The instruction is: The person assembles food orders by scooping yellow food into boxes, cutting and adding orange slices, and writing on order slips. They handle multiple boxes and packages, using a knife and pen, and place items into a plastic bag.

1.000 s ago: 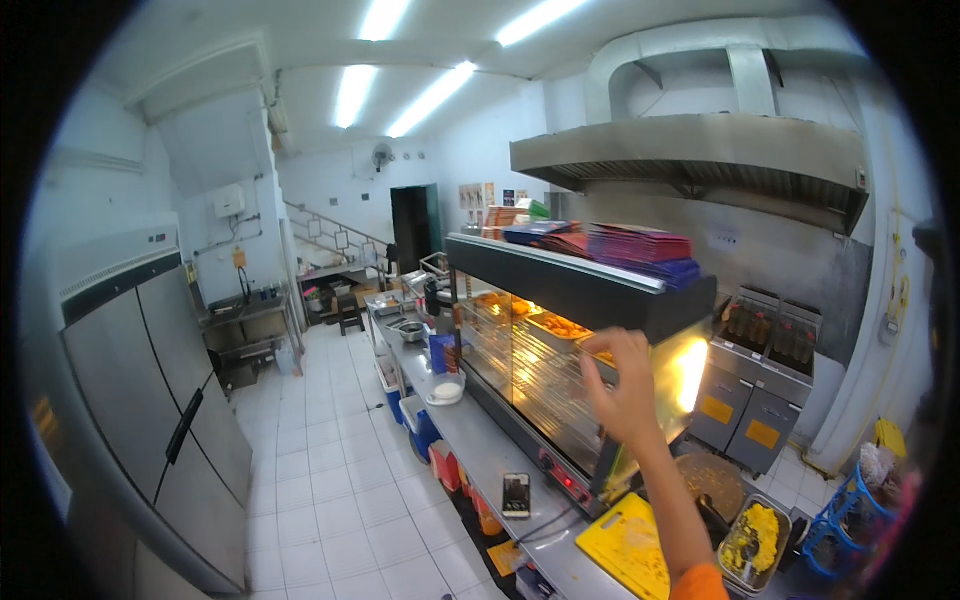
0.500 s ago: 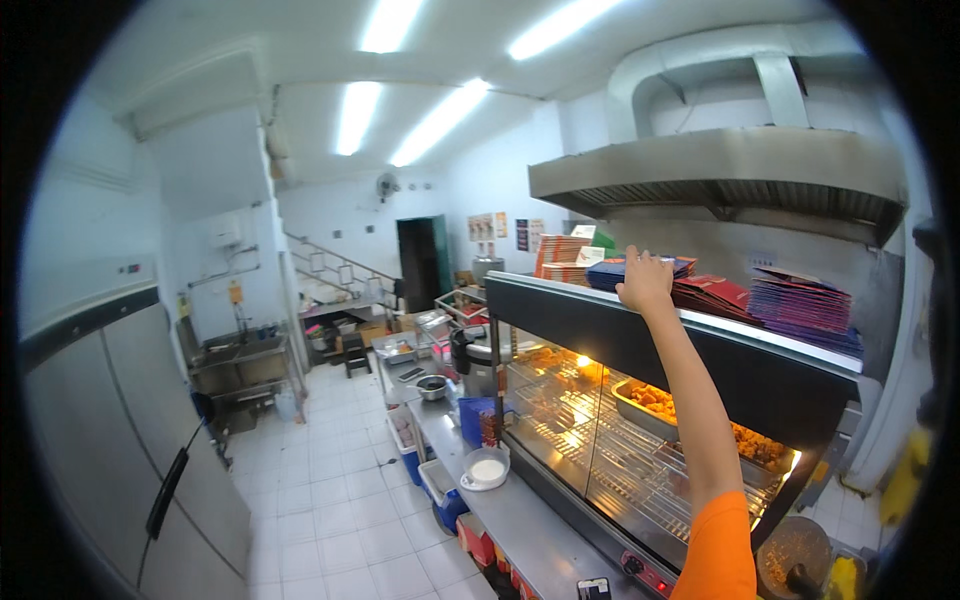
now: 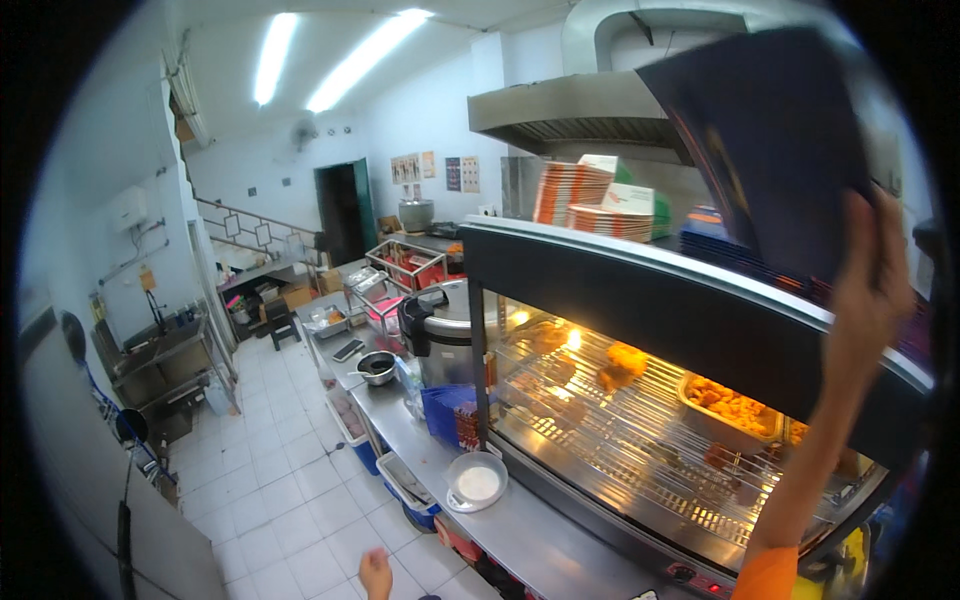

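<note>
My right hand (image 3: 872, 270) is raised at the right, closed on the lower edge of a flat-folded dark blue paper bag (image 3: 770, 130). The bag is lifted above the glass-fronted warming cabinet (image 3: 640, 280), tilted and blurred by motion. Beneath it, a stack of flat blue packaging (image 3: 705, 235) lies on the cabinet's top, partly hidden by the bag. My left hand (image 3: 376, 573) shows small at the lower edge, over the floor beside the counter. Its fingers look curled in, and nothing shows in them.
Orange-and-white folded cartons (image 3: 572, 193) are stacked on the cabinet. Inside it are fried pieces (image 3: 622, 366) and a metal tray (image 3: 735, 425) of food. The steel counter (image 3: 540, 540) carries a bowl of white powder (image 3: 478, 483), a blue bag (image 3: 448, 412) and a large pot (image 3: 445, 330).
My right hand has taken the dark blue bag from the stacks and raised it to the right. My left hand has come into view. The view has shifted right and closer to the cabinet.
</note>
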`<action>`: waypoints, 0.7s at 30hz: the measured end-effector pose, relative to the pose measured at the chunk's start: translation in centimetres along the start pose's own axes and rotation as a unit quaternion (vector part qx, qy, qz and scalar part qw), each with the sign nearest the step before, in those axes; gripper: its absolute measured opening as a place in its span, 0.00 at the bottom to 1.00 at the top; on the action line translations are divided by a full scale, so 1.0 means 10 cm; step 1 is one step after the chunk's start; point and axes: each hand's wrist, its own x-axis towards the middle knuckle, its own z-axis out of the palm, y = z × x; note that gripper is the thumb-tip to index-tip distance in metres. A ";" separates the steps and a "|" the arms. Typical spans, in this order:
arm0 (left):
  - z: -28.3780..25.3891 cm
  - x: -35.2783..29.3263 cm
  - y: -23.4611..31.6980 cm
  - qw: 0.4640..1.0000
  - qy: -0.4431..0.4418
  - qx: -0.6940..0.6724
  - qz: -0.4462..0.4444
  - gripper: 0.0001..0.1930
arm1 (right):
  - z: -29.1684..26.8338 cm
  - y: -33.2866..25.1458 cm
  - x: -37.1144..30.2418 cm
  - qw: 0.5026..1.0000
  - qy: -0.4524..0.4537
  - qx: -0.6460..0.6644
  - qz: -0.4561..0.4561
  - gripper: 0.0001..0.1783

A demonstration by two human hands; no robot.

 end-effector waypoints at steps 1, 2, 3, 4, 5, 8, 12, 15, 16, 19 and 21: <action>0.16 0.43 0.26 1.000 -0.001 0.007 0.029 0.11 | -0.20 -0.12 -0.20 0.996 -0.040 -0.015 0.072 0.14; 0.33 0.85 0.53 0.999 -0.013 -0.007 0.031 0.09 | -0.38 -0.25 -0.38 0.986 -0.053 -0.062 0.146 0.15; 0.46 1.22 0.78 0.997 -0.029 -0.014 0.069 0.08 | -0.53 -0.37 -0.57 0.976 -0.121 -0.072 0.167 0.16; 0.59 1.60 1.03 0.987 -0.040 -0.060 0.144 0.08 | -0.62 -0.51 -0.83 0.956 -0.140 -0.083 0.243 0.15; 0.69 1.95 1.25 0.984 -0.058 -0.053 0.158 0.08 | -0.73 -0.70 -1.14 0.933 -0.252 -0.021 0.257 0.12; 0.93 2.76 1.64 0.972 -0.120 -0.068 0.189 0.09 | -0.58 -1.00 -2.46 0.734 -0.428 0.085 0.520 0.12; 1.06 3.46 1.38 0.946 -0.300 0.056 0.109 0.14 | -0.84 -1.39 -4.45 0.638 -0.617 -0.048 0.458 0.12; 1.19 3.88 0.68 0.786 -0.587 0.179 -0.077 0.23 | -1.26 -1.73 -5.28 0.590 -0.530 -0.129 0.595 0.09; 1.25 3.91 0.36 0.713 -0.665 0.195 -0.110 0.27 | -1.28 -1.83 -5.40 0.603 -0.485 -0.153 0.615 0.08; 1.34 3.81 -0.69 0.681 -0.680 0.195 -0.188 0.30 | -1.02 -2.00 -5.25 0.687 -0.527 -0.330 0.376 0.10; 1.18 3.62 -1.48 0.676 -0.629 0.302 -0.237 0.28 | -0.57 -2.11 -4.97 0.726 -0.502 -0.419 0.213 0.11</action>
